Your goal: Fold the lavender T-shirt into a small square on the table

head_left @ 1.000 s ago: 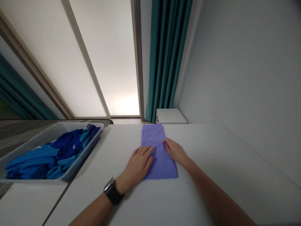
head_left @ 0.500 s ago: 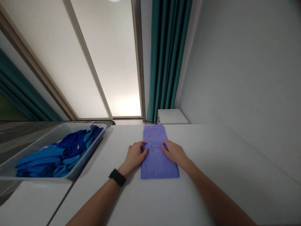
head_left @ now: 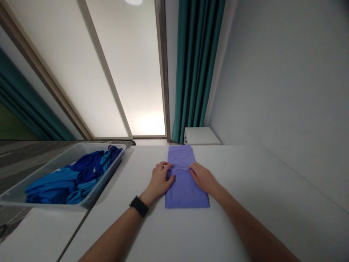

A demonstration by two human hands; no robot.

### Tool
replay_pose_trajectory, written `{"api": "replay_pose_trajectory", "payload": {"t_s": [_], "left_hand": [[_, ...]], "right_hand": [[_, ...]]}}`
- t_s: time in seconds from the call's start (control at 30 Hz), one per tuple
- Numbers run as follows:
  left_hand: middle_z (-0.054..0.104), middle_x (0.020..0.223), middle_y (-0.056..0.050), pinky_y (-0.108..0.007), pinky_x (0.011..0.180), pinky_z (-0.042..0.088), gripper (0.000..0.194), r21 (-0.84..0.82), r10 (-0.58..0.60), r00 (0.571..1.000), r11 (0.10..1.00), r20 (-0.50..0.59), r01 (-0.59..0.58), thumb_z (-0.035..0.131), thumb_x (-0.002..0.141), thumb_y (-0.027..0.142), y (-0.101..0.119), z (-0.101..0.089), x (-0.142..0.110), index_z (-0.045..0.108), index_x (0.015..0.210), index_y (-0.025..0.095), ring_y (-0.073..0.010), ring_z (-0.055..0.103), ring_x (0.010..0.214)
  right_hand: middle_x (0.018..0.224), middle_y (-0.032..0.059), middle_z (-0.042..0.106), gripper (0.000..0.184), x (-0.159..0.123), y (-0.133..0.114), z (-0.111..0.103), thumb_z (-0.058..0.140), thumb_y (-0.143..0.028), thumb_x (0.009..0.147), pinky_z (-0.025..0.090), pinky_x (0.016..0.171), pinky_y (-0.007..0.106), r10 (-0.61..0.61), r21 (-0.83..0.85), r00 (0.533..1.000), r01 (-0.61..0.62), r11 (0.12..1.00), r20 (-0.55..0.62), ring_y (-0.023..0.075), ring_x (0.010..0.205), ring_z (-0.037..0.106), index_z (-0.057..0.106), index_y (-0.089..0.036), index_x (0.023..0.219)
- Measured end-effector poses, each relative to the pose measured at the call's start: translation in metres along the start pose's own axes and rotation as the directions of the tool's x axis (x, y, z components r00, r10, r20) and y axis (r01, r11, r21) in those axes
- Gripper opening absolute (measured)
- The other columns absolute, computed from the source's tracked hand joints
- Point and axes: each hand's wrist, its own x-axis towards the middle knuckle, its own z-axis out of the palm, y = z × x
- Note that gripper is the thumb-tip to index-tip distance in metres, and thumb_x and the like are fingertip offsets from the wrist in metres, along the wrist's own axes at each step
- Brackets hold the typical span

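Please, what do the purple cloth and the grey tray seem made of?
The purple cloth looks like thin, soft matte fabric: it folds flat and creases under the right hand. The grey tray seems moulded plastic, with smooth, slightly shiny walls; the exact plastic cannot be told.

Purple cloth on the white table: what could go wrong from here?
The far end of the folded purple cloth reaches the far edge of the white table, so it could slip over. The left hand and right hand sit beside a raised fold, and uneven pressure might skew the layers.
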Motion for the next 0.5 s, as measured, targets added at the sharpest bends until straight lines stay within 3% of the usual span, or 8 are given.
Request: {"api": "replay_pose_trajectory", "payload": {"t_s": [0.17, 0.3, 0.4, 0.5], "left_hand": [[0.062, 0.127, -0.008, -0.045, 0.099, 0.035, 0.049, 0.007, 0.153, 0.976, 0.988, 0.158, -0.156, 0.059, 0.087, 0.033, 0.004, -0.013, 0.013, 0.052, 0.135, 0.023, -0.0278, 0.05, 0.118], [0.066, 0.113, -0.007, -0.044, 0.096, 0.036, 0.038, 0.046, 0.155, 0.944, 0.983, 0.292, -0.175, 0.06, 0.085, 0.038, 0.007, -0.02, 0.027, 0.062, 0.12, 0.023, -0.0276, 0.055, 0.109], [0.065, 0.107, -0.008, -0.042, 0.093, 0.039, 0.028, 0.087, 0.106, 0.924, 0.985, 0.368, -0.148, 0.06, 0.084, 0.039, 0.009, -0.022, 0.034, 0.066, 0.104, 0.02, -0.0284, 0.058, 0.107], [0.063, 0.103, -0.008, -0.037, 0.088, 0.042, 0.021, 0.072, 0.116, 0.92, 0.985, 0.373, -0.154, 0.06, 0.083, 0.035, 0.01, -0.025, 0.036, 0.063, 0.096, 0.019, -0.0263, 0.06, 0.102]], "right_hand": [[0.097, 0.0084, 0.063, 0.021, -0.004, 0.002, -0.002, 0.038, -0.019, 0.1, 0.051, 0.084, 0.032, -0.139, -0.076, 0.989, 0.135, 0.988, -0.056, 0.0203, 0.09, 0.062, 0.059, -0.018, 0.103], [0.093, 0.0077, 0.063, 0.022, -0.005, 0.001, -0.005, 0.039, -0.02, 0.101, 0.051, 0.081, 0.033, -0.2, -0.153, 0.978, 0.188, 0.97, -0.064, 0.0205, 0.085, 0.062, 0.06, -0.018, 0.102], [0.095, 0.0072, 0.063, 0.021, -0.005, 0.001, -0.005, 0.04, -0.019, 0.1, 0.051, 0.081, 0.031, -0.168, -0.154, 0.985, 0.16, 0.975, -0.045, 0.0196, 0.086, 0.063, 0.06, -0.019, 0.104], [0.1, 0.0069, 0.063, 0.02, -0.004, 0.001, -0.004, 0.04, -0.019, 0.1, 0.05, 0.082, 0.03, -0.085, -0.118, 0.996, 0.082, 0.99, -0.026, 0.0184, 0.089, 0.063, 0.059, -0.02, 0.106]]}}
